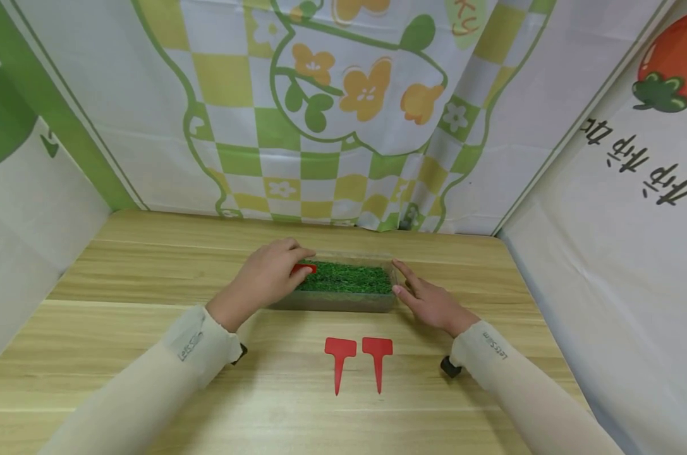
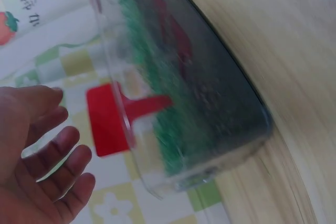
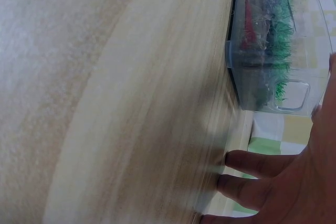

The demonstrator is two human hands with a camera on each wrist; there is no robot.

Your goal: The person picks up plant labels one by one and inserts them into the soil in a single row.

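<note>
Head view. The clear box (image 1: 334,302) of artificial grass (image 1: 349,279) lies crosswise on the wooden surface (image 1: 275,379), long axis left to right. The left hand (image 1: 270,272) is over its left end, beside the planted red marker (image 1: 313,268); the right hand (image 1: 434,304) is at the opposite end, thumb and forefinger at the end wall. Two loose markers lie flat on the box's near side, heads toward it, points toward the person: the right loose marker (image 1: 378,361) is nearer the right hand, the left loose marker (image 1: 340,361) about midway between both.

Left wrist view. The left fingers are loosely spread and pinch nothing; a gap separates them from the planted marker, which stands with its stem down in the grass and its head above the rim.

Right wrist view. The right fingers are spread, three reaching down toward the surface beyond the box's end.
</note>
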